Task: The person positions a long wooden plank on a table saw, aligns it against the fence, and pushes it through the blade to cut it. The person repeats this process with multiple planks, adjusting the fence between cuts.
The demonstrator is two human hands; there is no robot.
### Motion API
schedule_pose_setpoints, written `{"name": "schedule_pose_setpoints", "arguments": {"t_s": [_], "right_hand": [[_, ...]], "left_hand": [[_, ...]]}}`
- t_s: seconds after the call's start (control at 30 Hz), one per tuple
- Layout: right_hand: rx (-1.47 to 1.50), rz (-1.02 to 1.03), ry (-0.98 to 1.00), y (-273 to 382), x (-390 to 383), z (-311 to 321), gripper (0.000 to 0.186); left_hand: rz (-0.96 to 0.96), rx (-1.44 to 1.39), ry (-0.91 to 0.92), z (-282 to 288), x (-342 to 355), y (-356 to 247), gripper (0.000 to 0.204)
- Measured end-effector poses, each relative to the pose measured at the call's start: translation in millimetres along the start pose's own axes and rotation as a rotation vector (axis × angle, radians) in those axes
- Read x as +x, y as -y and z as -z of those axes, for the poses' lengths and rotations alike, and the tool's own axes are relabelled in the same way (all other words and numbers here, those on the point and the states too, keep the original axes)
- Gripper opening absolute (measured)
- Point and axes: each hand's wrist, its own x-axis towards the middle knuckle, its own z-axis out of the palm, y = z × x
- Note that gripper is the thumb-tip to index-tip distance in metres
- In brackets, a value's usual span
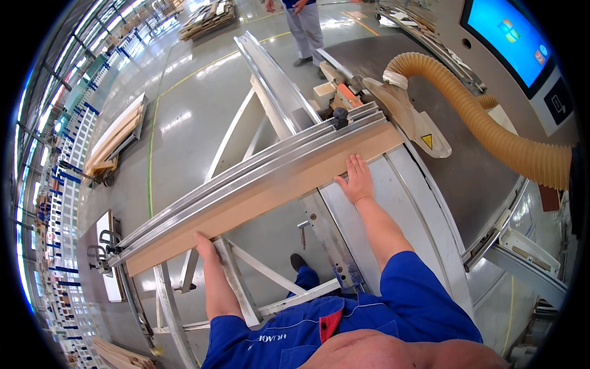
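Note:
A long, narrow tan board (264, 195) lies slantwise across a sliding table saw's frame, along a metal fence with a measuring scale (258, 169). My left hand (205, 243) grips its near edge left of the middle; the fingers beneath are hidden. Toward the right end, my right hand (356, 179) rests flat on the board with the fingers stretched out. The board's right end lies close to the saw's pale blade guard (424, 126), which bears a yellow warning triangle. The blade itself is hidden.
A ribbed tan suction hose (479, 117) curves from the guard to the right. A lit blue screen (510, 37) hangs above. Black clamps (107, 246) sit at the fence's left end. Another person (302, 27) stands beyond the saw. Stacked boards (117, 135) lie at left.

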Motion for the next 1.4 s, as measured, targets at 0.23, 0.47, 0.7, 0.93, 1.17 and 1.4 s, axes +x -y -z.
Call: {"name": "schedule_pose_setpoints", "arguments": {"t_s": [0.23, 0.47, 0.7, 0.93, 1.17, 1.4], "right_hand": [[-0.008, 0.000, -0.002, 2.6, -1.8, 1.3, 0.078], [-0.028, -0.026, 0.008, 5.4, -4.5, 3.9, 0.078], [-0.027, -0.012, -0.022, 5.3, -6.5, 3.0, 0.078], [-0.006, -0.007, -0.039, 2.2, -8.3, -1.0, 0.078], [0.040, -0.018, -0.024, -3.0, -8.3, -4.8, 0.077], [0.055, 0.028, -0.078, 1.4, -7.8, 0.3, 0.076]], "left_hand": [[-0.003, 0.030, -0.012, 3.0, 18.3, 14.7, 0.090], [-0.014, -0.028, 0.017, 4.4, 25.6, 24.6, 0.090], [-0.048, -0.038, 0.040, 7.1, 21.2, 23.3, 0.088], [-0.068, 0.012, -0.017, 6.8, 1.8, 12.8, 0.076], [-0.130, -0.061, 0.006, 3.9, 5.5, 16.7, 0.077], [-0.029, -0.188, -0.062, 6.7, 14.8, 27.3, 0.070]]}}
